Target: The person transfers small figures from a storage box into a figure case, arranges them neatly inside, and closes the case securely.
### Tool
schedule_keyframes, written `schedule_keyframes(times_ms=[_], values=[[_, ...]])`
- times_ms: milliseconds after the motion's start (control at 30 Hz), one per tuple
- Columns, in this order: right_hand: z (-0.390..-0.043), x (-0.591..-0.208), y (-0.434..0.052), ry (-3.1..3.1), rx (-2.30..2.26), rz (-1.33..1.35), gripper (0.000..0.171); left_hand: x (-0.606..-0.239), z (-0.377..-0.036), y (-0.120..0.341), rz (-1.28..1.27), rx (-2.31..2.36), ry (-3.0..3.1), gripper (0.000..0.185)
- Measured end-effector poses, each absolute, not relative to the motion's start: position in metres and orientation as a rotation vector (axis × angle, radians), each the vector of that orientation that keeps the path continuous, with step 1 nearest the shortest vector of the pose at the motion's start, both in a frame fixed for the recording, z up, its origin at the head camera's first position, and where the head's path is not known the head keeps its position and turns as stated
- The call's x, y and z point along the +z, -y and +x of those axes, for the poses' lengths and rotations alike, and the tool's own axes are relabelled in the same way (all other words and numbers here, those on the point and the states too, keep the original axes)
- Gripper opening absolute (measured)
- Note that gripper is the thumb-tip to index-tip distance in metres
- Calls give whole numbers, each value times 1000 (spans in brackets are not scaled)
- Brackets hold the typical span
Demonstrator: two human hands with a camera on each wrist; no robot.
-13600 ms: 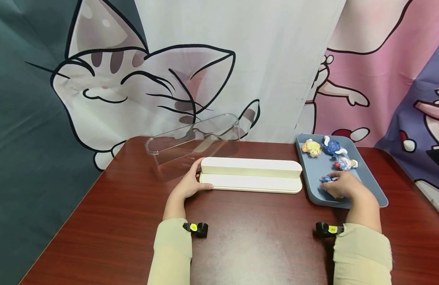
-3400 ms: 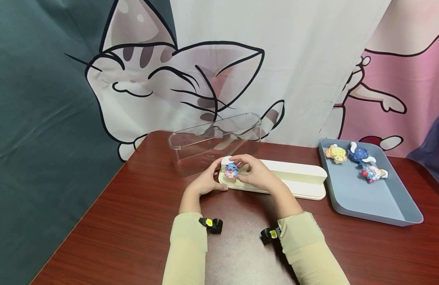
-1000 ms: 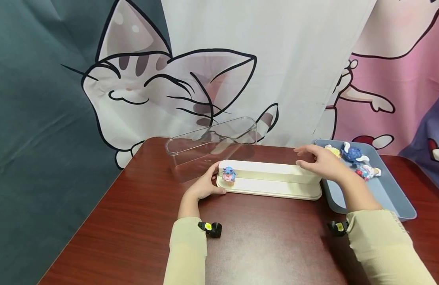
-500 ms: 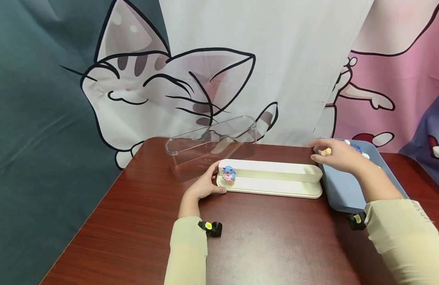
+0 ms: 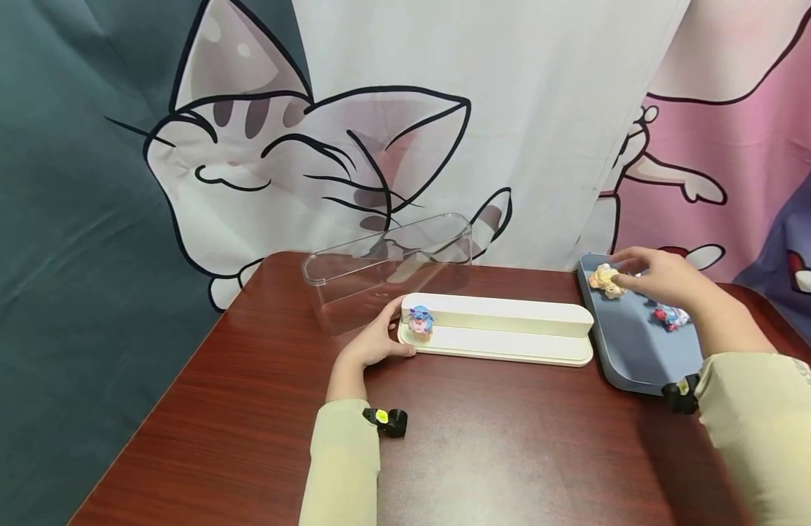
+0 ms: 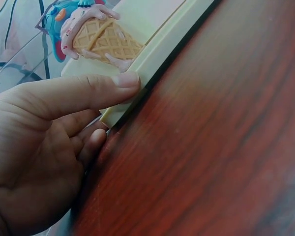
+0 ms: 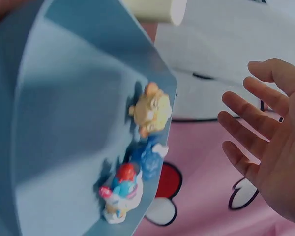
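Note:
My left hand (image 5: 371, 342) grips the left end of a cream stepped display base (image 5: 504, 343), its thumb on the front edge and the other fingers round the end. At that end, on the lower step, stands a small blue figurine (image 5: 421, 321) with a waffle ice-cream cone (image 6: 105, 42), seen close in the left wrist view. My right hand (image 5: 665, 277) hovers over a blue-grey tray (image 5: 642, 365), fingers apart and nothing held. In the tray lie a yellow figurine (image 5: 606, 283), a white-and-red one (image 5: 671, 317) and a dark blue one (image 7: 147, 160), mostly hidden by the hand in the head view.
Behind the base, a clear plastic cover (image 5: 320, 281) stands at an angle near the table's back edge. The tray sits just right of the base. A cartoon-printed curtain (image 5: 543, 146) hangs behind the dark red wooden table (image 5: 484, 438).
Both hands earlier worked at the blue figurine, which now stands on the base alone. My right hand has gone right to the tray, and in the last half second off the yellow figurine. My left hand stays.

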State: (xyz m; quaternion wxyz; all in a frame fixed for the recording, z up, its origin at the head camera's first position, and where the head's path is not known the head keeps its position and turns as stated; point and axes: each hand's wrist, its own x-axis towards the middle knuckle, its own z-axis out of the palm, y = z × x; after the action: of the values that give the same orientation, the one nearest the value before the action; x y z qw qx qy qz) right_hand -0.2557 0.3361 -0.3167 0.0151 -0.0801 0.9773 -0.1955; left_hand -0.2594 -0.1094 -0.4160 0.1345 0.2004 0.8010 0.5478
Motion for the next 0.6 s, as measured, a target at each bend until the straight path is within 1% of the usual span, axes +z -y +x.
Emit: schedule_keyframes(times_ms=[267,600], values=[[-262,-321,-371,-3079,-673,-125,42,-438,-276,111,565,1574,-2342,101],[-259,-339,-407,-2998,-648,-3,43,-436,-276,110,556,1556,-2360,101]])
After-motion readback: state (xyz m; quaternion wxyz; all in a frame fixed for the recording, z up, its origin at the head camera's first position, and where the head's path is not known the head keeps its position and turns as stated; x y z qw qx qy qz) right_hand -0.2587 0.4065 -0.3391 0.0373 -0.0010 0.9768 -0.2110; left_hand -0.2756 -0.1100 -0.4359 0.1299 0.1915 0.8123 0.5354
